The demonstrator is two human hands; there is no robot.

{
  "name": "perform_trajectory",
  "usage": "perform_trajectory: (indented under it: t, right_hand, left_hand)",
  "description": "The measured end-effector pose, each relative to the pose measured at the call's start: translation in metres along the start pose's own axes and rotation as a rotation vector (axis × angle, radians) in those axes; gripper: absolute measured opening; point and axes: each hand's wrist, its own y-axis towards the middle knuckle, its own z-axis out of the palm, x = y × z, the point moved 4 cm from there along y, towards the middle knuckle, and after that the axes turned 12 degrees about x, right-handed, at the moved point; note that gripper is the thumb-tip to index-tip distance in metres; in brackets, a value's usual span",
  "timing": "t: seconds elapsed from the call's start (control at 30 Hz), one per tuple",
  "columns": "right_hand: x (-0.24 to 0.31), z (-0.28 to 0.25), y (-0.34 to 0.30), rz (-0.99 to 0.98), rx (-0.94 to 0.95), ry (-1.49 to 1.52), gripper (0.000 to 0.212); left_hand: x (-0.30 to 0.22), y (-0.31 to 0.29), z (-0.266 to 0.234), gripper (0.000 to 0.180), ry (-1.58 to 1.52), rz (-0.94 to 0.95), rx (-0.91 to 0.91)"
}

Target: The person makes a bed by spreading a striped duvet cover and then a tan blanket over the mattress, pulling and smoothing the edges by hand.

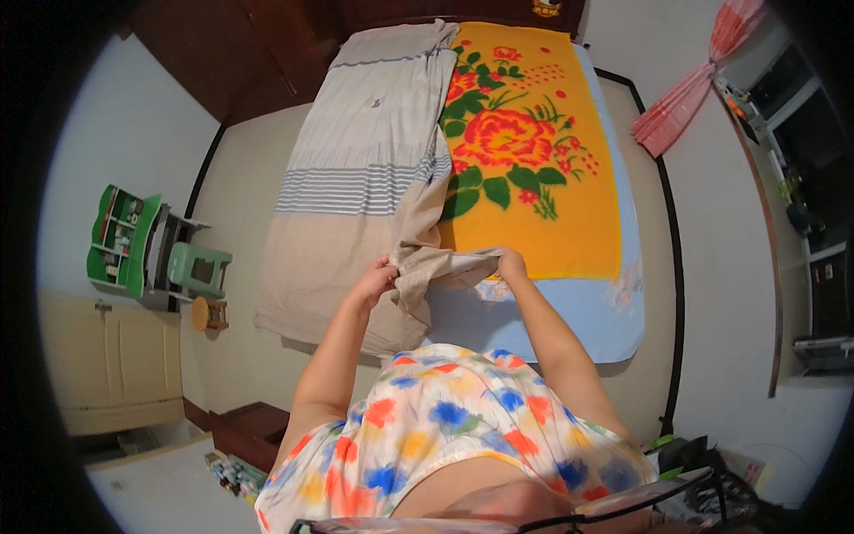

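A beige and grey striped bed sheet (329, 240) covers the left half of the bed, its right edge bunched into folds. My left hand (379, 279) is closed on the folds near the foot of the bed. Farther right, my right hand (510, 265) pinches the sheet's corner, and a strip of cloth stretches between the two hands. On the right half lies a yellow blanket (525, 222) with red flowers and green leaves. Under it, a light blue mattress cover (569, 320) shows at the foot and right side.
At the left stand a green shelf desk (120, 240), a green plastic stool (199, 269) and a small wooden stool (209, 314). A dark wood wardrobe (240, 53) is behind the bed's left side. A pink curtain (676, 111) hangs by the window at the right.
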Motion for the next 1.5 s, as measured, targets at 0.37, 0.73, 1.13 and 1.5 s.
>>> perform_trajectory:
  t: [0.37, 0.73, 1.13, 1.5]
  right_hand:
    - [0.007, -0.091, -0.061, -0.448, -0.237, 0.819, 0.033]
    - [0.123, -0.072, -0.190, -0.989, 0.111, 0.089, 0.027]
    - [0.144, -0.034, -0.150, -0.544, 0.128, 0.250, 0.043]
    - [0.119, -0.055, -0.077, -0.656, 0.083, -0.143, 0.023]
  left_hand:
    - [0.071, 0.016, 0.077, 0.025, 0.785, -0.252, 0.028]
    - [0.005, 0.054, 0.140, 0.043, 0.175, 0.004, -0.080]
    - [0.022, 0.026, 0.089, 0.022, -0.012, 0.185, -0.138]
    - [-0.007, 0.000, 0.158, 0.022, 0.076, 0.244, 0.305]
